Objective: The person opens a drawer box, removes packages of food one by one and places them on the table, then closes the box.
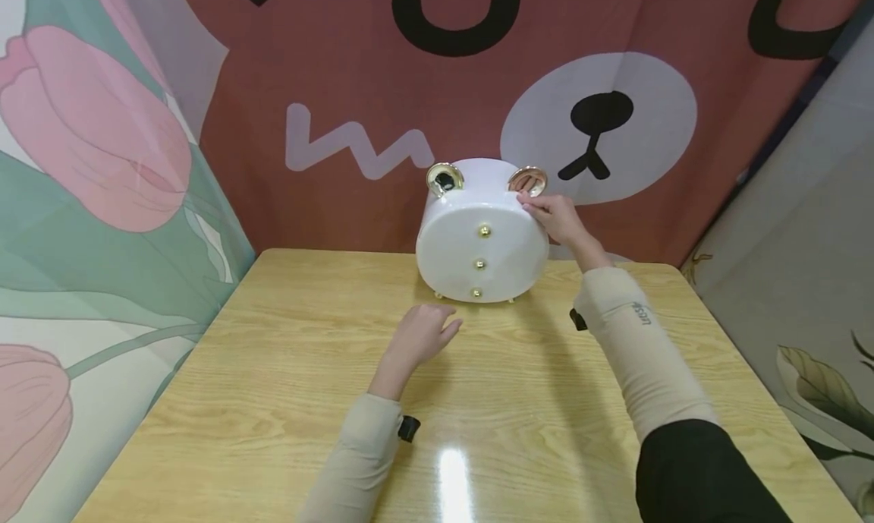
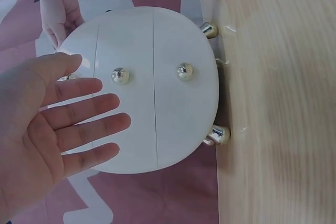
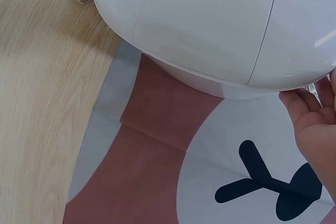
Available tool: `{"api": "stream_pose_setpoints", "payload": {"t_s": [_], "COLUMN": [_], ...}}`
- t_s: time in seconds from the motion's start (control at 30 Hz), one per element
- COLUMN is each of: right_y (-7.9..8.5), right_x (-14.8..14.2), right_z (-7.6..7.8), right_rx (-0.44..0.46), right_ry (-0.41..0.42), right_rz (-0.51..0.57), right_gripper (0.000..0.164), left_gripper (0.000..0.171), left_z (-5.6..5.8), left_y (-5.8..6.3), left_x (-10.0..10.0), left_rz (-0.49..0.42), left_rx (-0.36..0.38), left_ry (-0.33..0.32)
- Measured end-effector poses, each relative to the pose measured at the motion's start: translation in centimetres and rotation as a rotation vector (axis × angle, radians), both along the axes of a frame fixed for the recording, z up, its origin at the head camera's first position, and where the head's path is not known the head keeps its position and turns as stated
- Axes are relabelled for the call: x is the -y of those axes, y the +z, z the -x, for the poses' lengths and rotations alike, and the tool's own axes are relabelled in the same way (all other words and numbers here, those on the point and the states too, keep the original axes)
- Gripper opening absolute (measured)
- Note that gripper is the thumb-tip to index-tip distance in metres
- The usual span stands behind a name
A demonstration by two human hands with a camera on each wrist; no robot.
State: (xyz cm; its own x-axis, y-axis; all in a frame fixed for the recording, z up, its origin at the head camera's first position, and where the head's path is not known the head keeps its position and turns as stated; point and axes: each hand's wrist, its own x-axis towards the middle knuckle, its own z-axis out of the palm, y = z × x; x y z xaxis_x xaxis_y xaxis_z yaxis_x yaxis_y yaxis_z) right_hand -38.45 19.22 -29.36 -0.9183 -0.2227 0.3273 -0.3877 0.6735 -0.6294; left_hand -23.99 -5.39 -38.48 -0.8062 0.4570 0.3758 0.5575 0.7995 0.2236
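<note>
A white rounded drawer box (image 1: 447,253) with gold ball knobs, gold ring ears and small gold feet stands at the back of the table. My right hand (image 1: 558,218) grips its upper right edge, right at the base of the right ear (image 1: 528,180). Curled fingers (image 3: 296,106) meet the rim in the right wrist view; some fingertips are hidden behind it. In front of the box, low and to the left, is my left hand (image 1: 419,333). Its fingers (image 2: 86,111) are spread and hold nothing, overlapping the drawer fronts in the left wrist view.
The light wooden table (image 1: 273,401) ends close behind the box. A printed cloth (image 1: 341,75) with a bear face hangs behind it. Floral curtains (image 1: 102,280) flank the left side, and another printed curtain (image 1: 806,242) hangs at the right.
</note>
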Motion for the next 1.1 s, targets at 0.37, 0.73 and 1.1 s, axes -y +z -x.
{"api": "stream_pose_setpoints", "payload": {"t_s": [0.37,0.73,1.1], "right_y": [-0.2,-0.2,-0.1], "right_x": [-0.1,0.1,0.1], "right_z": [0.1,-0.2,-0.2], "right_rx": [-0.028,0.001,0.008], "right_ry": [0.006,-0.004,-0.006], "right_rz": [0.020,0.055,0.042], "right_gripper": [0.029,0.029,0.031], "left_gripper": [0.021,0.025,0.025], "left_z": [0.8,1.3,2.8], "left_y": [0.7,1.3,1.6], "left_x": [-0.8,-1.2,-1.4], "left_rz": [-0.090,-0.294,-0.223], "left_rx": [0.025,0.119,0.146], "left_ry": [-0.036,-0.091,-0.048]}}
